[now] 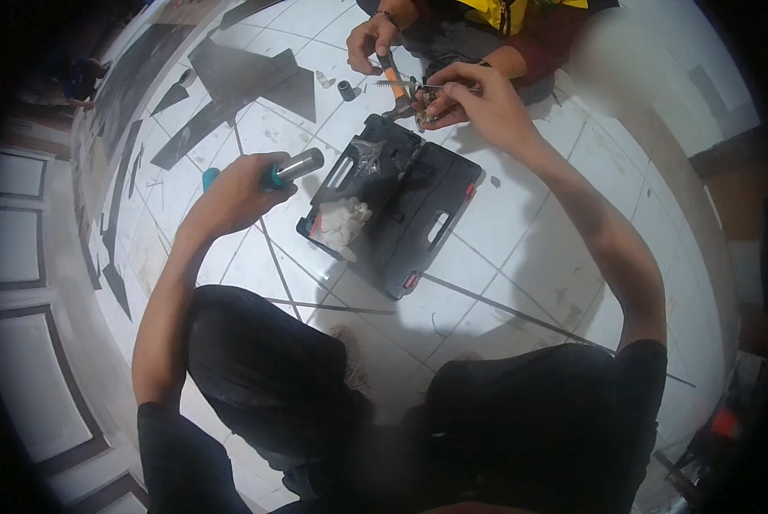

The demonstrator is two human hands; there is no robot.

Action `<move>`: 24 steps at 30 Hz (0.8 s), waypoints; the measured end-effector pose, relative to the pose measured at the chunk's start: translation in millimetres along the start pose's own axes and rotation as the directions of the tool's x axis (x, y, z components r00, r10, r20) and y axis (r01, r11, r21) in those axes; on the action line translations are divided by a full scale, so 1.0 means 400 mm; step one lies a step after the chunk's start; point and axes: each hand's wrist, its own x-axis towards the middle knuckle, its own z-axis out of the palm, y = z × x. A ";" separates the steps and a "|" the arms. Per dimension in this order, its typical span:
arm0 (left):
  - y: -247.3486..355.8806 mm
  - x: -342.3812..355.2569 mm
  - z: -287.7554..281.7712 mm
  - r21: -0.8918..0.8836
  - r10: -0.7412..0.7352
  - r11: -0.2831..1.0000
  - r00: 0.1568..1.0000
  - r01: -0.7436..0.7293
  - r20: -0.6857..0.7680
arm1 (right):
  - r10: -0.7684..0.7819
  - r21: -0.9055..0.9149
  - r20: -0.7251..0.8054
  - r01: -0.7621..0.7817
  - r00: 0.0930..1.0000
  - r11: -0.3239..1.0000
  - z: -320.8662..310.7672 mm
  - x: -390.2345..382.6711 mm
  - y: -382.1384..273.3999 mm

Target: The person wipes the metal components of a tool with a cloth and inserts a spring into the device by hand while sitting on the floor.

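My left hand (245,190) is closed around a teal tool with a silver metal tube (300,166), perhaps a heat gun; most of its body is hidden by my fingers. My right hand (485,101) reaches forward, its fingers pinching a thin metal rod (392,83) with a spiral end, like a drill bit. Directly below the rod, another person's hand (437,104) holds small metal pieces too cluttered to name. That person's other hand (372,43) is beside a tool with an orange and black handle (392,77). Between my arms lies a black plastic tool case (401,223).
White crumpled gloves or cloth (343,223) and a clear plastic bag (368,158) rest on the case. Dark cut sheets (243,73) lie on the tiled floor (529,214) at the far left. A small dark cylinder (346,91) stands near the case.
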 end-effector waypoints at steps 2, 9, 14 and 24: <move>0.001 -0.003 0.002 -0.090 0.051 0.995 0.999 -0.050 0.015 | 0.039 0.059 0.027 -0.041 0.999 0.997 -0.002 0.011 0.023; -0.040 -0.001 0.023 0.004 0.171 0.985 0.984 -0.171 0.052 | -0.185 -0.362 -0.059 0.152 0.981 0.920 0.003 0.044 0.057; -0.064 -0.034 0.023 0.016 0.278 0.960 0.961 -0.278 -0.001 | -0.171 -0.381 -0.107 0.119 0.979 0.917 0.013 0.061 0.034; 0.020 -0.079 -0.019 -0.270 0.353 0.919 0.906 -0.288 0.233 | -0.243 -0.372 -0.208 0.153 0.948 0.916 0.059 -0.071 -0.047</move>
